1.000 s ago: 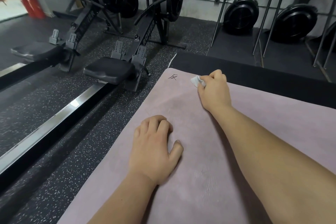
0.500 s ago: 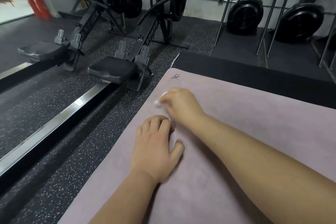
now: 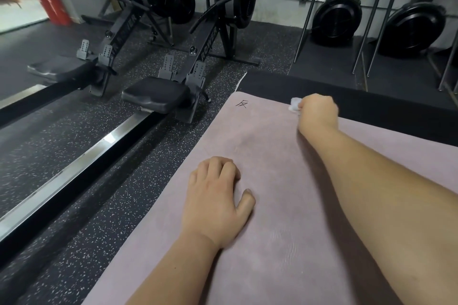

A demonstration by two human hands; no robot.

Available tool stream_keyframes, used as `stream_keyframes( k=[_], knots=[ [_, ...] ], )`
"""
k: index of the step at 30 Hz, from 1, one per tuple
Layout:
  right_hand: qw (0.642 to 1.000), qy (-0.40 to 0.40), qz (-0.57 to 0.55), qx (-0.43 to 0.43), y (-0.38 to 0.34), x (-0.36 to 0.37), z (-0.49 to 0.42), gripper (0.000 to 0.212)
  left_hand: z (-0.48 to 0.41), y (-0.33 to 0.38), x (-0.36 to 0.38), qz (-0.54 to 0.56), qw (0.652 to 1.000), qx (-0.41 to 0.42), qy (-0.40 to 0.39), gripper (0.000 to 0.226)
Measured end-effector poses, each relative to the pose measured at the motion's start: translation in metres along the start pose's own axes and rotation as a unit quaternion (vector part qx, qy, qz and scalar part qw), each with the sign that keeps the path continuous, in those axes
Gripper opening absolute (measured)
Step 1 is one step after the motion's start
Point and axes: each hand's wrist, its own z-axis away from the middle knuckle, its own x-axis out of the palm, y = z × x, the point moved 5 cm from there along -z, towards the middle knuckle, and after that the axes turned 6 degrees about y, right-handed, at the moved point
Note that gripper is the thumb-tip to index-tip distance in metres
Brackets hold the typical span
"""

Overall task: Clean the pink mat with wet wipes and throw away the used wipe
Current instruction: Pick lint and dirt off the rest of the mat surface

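At pink mat's far edge: right hand, wipe (left hand mid-mat)

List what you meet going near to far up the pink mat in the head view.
Left hand resting on the pink mat → right hand gripping a crumpled white wet wipe → black floor mat → round black fan housing at the wall.

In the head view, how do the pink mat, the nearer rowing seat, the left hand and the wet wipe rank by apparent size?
The pink mat.
The left hand, though nearness to the camera makes this place unsure.
The nearer rowing seat.
The wet wipe, partly hidden in the right hand.
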Motion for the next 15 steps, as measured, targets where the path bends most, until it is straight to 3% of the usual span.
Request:
stream_keyframes(
  k=[2, 4, 7, 9, 12, 15],
  knots=[
    [0.996, -0.023, -0.068, -0.051, -0.037, 0.008, 0.031, 0.025, 0.0, 0.0, 0.0, 0.0, 1.0, 0.001, 0.001, 0.028],
    [0.973, -0.068, -0.122, -0.182, -0.081, 0.018, 0.078, 0.024, 0.001, 0.001, 0.0, 0.0, 1.0, 0.002, 0.004, 0.028],
    [0.891, -0.093, -0.161, -0.413, -0.124, 0.009, 0.148, 0.017, 0.002, 0.001, -0.001, -0.003, 1.0, 0.007, 0.012, 0.027],
    [0.858, -0.095, -0.17, -0.475, -0.124, 0.005, 0.15, 0.015, 0.002, 0.0, -0.001, 0.005, 1.0, 0.004, 0.012, 0.027],
    [0.89, -0.052, -0.089, -0.444, -0.092, 0.009, 0.101, 0.022, 0.001, 0.001, -0.002, 0.011, 1.0, 0.0, 0.01, 0.028],
    [0.967, 0.023, 0.046, -0.25, -0.017, 0.005, 0.031, 0.026, 0.001, 0.001, -0.002, 0.019, 1.0, 0.001, 0.015, 0.027]
  ],
)
